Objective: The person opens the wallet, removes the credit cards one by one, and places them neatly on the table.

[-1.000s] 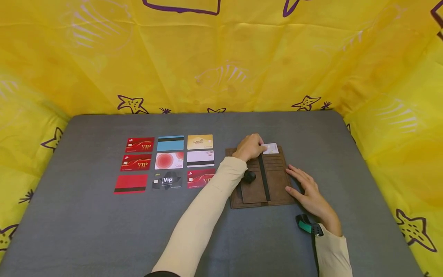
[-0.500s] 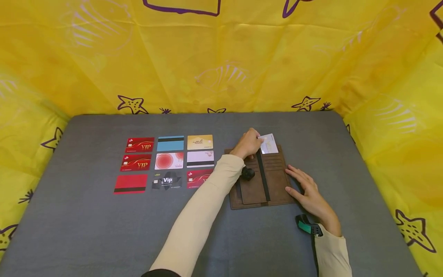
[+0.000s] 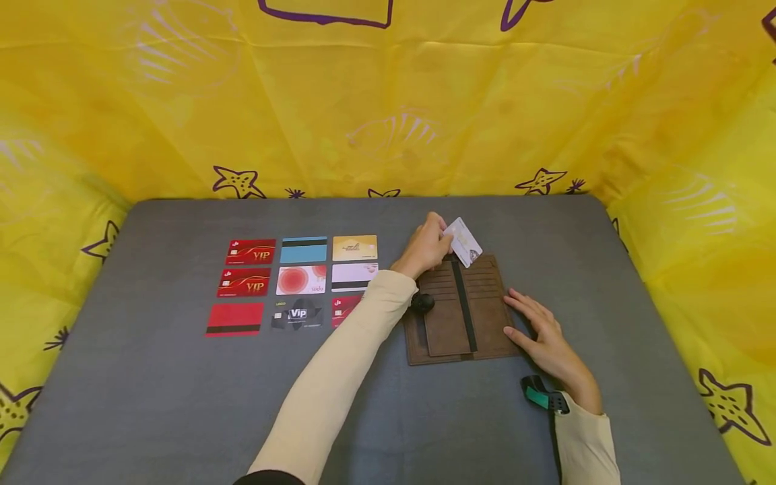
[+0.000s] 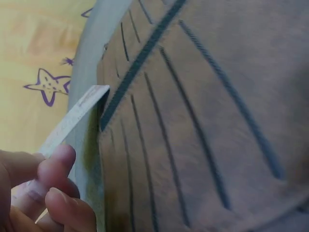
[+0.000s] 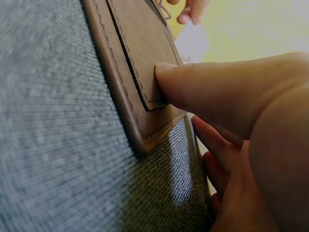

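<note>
A white card (image 3: 465, 244) stands out past the far edge of the brown wallet (image 3: 445, 327), tilted in the head view. My left hand (image 3: 423, 246) pinches it by its left side. In the left wrist view the card (image 4: 75, 118) appears nearly edge-on, close to the wallet's slotted edge. The wallet lies spread on the table, rows of card slots showing and a dark band down its middle. My right hand (image 3: 550, 347) rests at the wallet's right edge with extended fingers; its thumb (image 5: 207, 87) presses on the leather in the right wrist view.
Left of the wallet several cards lie in rows, including a red VIP card (image 3: 250, 251), a blue card (image 3: 304, 250), a gold card (image 3: 355, 247) and a dark Vip card (image 3: 297, 314). Yellow patterned cloth (image 3: 388, 101) surrounds the grey table (image 3: 182, 391).
The white card has come up and out of the wallet's slot, moving away and left with my left hand, and has tilted. My right hand stays in place.
</note>
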